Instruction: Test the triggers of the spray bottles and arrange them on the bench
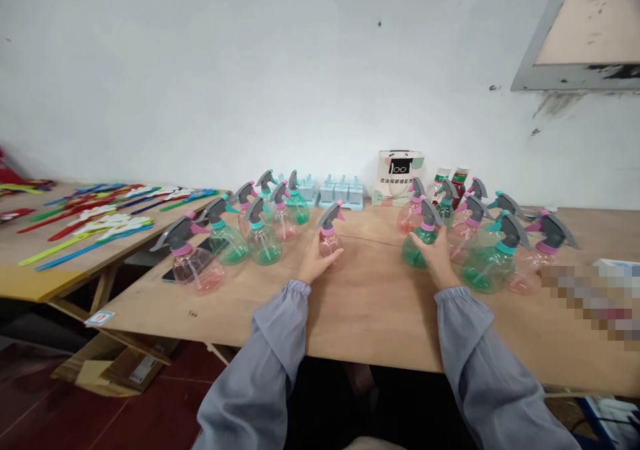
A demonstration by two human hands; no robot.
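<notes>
My left hand point(319, 259) is wrapped around the body of a small pink spray bottle point(330, 242) with a grey trigger head, standing upright on the table. To the right, my right hand point(436, 253) grips a green spray bottle point(414, 253) with a pink collar; its palm covers part of the bottle. Several pink and green spray bottles stand left of my left hand, with a pink one point(197, 273) nearest the front edge. Another group is right of my right hand, including a large green bottle point(487, 268).
A wooden table point(370, 317) bears everything. Behind stand a light-blue popsicle mould point(341, 195), a printed paper bag point(399, 178) and red-brown bottles point(460, 185). A dark phone point(170, 276) lies at left. Colourful strips point(95, 220) cover the adjoining left table.
</notes>
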